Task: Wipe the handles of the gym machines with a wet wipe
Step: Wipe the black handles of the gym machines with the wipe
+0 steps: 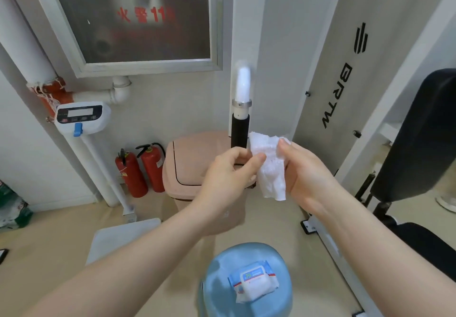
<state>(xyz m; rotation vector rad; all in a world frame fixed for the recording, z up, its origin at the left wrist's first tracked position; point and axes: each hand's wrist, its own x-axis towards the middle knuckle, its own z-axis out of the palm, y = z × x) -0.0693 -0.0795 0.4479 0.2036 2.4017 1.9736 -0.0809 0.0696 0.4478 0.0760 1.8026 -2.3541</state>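
A white wet wipe (pixel 270 166) hangs unfolded between both hands at the centre of the head view. My left hand (pixel 227 171) pinches its left edge with thumb and fingers. My right hand (pixel 306 176) pinches its upper right corner. Just behind the hands a machine handle (pixel 239 131) stands upright, with a black grip below a metal collar and a white tube above. The wipe touches nothing but my hands. A pack of wet wipes (pixel 254 282) lies on top of a blue water jug (pixel 246 279) below.
A pink lidded bin (pixel 190 168) stands behind the handle. Two red fire extinguishers (pixel 143 171) lean against the wall at left, beside a white scale post (pixel 82 119). The grey machine panel (pixel 350 70) and a black padded seat (pixel 419 139) fill the right side.
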